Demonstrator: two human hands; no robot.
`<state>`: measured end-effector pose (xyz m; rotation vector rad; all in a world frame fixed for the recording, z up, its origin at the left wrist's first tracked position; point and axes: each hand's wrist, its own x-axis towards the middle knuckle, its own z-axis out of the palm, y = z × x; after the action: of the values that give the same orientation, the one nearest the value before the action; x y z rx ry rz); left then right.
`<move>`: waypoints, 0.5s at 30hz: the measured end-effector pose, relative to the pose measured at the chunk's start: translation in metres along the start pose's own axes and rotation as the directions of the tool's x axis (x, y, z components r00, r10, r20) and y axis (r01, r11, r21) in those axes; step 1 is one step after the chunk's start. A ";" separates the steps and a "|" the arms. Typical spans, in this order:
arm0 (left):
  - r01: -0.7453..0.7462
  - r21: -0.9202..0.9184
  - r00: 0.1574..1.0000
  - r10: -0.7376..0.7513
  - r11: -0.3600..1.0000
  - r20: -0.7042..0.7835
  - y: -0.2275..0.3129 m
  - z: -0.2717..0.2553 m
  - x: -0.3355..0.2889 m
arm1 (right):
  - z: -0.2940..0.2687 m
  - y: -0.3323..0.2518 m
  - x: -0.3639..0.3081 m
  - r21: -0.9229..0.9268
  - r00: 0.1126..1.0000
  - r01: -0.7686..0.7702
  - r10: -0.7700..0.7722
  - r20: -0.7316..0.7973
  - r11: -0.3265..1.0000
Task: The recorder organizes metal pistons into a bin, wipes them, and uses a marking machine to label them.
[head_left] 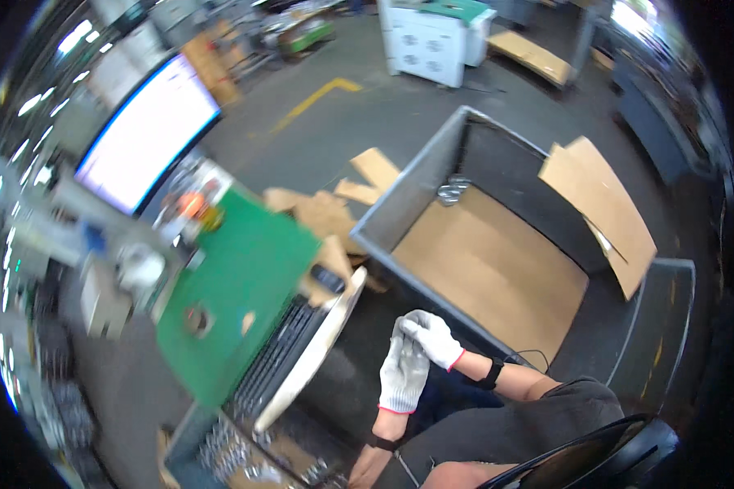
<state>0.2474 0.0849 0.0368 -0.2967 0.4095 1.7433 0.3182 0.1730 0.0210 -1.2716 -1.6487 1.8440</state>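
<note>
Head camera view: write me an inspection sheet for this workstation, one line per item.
Surface: green mat with a round hole, tilted in view; grey keyboard beside it.
Job's things: white knit gloves on both hands; right hand lies over the fingers of the left hand, nothing else held.
Clutter: small metal parts below the keyboard; cardboard scraps on the floor.
Grippers: both hands gloved, touching each other.
Cables: thin dark cable near the right wrist.
Surroundings: large grey bin lined with cardboard, metal pieces in its far corner; lit monitor; concrete floor with a yellow line.
</note>
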 end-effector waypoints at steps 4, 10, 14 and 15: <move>-0.192 -0.098 0.981 0.195 0.976 0.022 0.026 -0.011 -0.051 | 0.061 0.008 -0.010 0.136 0.976 0.144 -0.163 0.144 0.980; -0.583 -0.044 0.807 0.585 0.811 0.080 0.063 0.002 -0.104 | 0.136 -0.048 -0.013 -0.306 0.780 0.581 -0.409 0.474 0.754; -0.787 0.219 0.610 0.780 0.577 0.140 0.058 -0.019 -0.102 | 0.166 -0.085 0.011 -0.281 0.638 0.753 -0.554 0.535 0.595; -0.660 -0.196 0.725 0.684 0.725 0.085 0.057 -0.011 -0.111 | 0.168 -0.088 0.011 -0.265 0.576 0.807 -0.608 0.547 0.527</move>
<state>0.2143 -0.0287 0.0788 -0.1181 0.2838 2.5163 0.1527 0.1030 0.0834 -0.1584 -2.4765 1.1845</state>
